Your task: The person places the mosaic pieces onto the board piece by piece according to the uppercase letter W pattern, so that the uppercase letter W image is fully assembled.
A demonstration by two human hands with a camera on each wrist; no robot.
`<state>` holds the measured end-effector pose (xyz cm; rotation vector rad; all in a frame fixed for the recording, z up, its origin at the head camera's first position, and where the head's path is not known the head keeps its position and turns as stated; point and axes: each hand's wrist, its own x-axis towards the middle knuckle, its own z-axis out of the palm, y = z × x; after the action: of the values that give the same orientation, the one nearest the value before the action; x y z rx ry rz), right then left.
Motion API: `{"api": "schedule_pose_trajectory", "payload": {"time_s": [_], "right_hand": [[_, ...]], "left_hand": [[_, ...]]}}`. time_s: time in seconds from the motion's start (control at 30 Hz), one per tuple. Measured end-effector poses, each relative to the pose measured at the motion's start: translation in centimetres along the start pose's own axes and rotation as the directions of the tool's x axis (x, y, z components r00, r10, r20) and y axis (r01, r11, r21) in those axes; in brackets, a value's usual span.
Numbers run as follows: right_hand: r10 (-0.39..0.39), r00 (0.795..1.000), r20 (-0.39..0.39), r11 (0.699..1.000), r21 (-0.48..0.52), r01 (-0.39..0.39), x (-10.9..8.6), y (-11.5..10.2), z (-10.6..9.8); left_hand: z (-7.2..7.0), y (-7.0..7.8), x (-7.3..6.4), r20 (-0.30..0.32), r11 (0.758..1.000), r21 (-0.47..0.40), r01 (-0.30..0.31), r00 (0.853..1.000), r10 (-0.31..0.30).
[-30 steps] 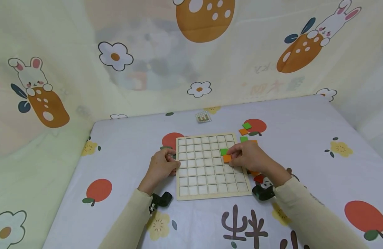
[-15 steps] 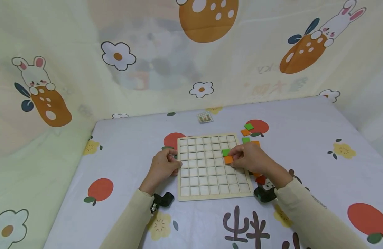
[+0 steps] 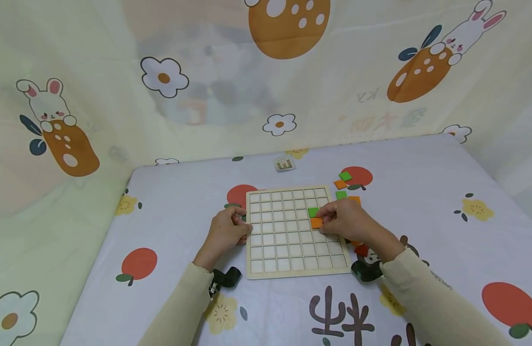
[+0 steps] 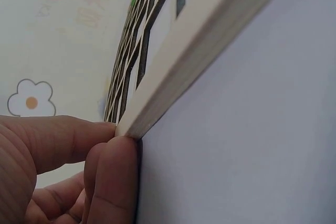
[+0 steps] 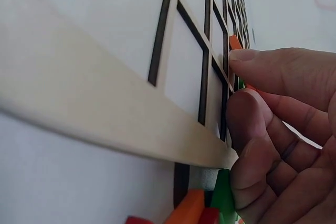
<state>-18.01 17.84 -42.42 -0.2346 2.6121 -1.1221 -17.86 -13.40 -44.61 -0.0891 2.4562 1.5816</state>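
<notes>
A pale wooden grid board (image 3: 287, 247) with square cells lies flat on the table. My left hand (image 3: 224, 230) pinches the board's left edge between thumb and finger, and its fingertips show on that rim in the left wrist view. Over the right part of the board, my right hand (image 3: 348, 221) pinches an orange square tile (image 3: 316, 223) at its right side. That tile is at a cell just in front of a green square tile (image 3: 313, 212) on the board. From the right wrist view I cannot tell whether the orange tile sits fully in its cell.
Right of the board lie loose tiles, among them a green tile (image 3: 345, 176), an orange tile (image 3: 340, 184) and a red tile (image 3: 361, 250), some partly under my right hand. A small patterned card (image 3: 284, 163) lies behind the board. A printed cloth (image 3: 179, 202) covers the table.
Both hands keep their holds on the board and the orange tile. The orange tile seems to lie slightly flatter at its cell; the whole view has shifted a little.
</notes>
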Motion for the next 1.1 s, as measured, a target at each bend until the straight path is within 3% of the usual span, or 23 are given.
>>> {"api": "schedule_pose_trajectory", "payload": {"time_s": [0.63, 0.8, 1.1], "right_hand": [[-0.008, 1.000, -0.018, 0.999, -0.033, 0.007, -0.5, 0.5, -0.5], [-0.033, 0.999, -0.015, 0.999, -0.017, 0.033, -0.1, 0.3, -0.2], [-0.072, 0.990, -0.120, 0.996, -0.058, 0.065, -1.4, 0.7, -2.6]], "left_hand": [[0.8, 0.2, 0.5, 0.007, 1.000, 0.014, -0.014, 1.000, 0.014], [0.3, 0.0, 0.0, -0.008, 1.000, 0.014, 0.008, 1.000, -0.008], [0.2, 0.2, -0.3, -0.010, 1.000, 0.017, 0.006, 1.000, -0.006]]}}
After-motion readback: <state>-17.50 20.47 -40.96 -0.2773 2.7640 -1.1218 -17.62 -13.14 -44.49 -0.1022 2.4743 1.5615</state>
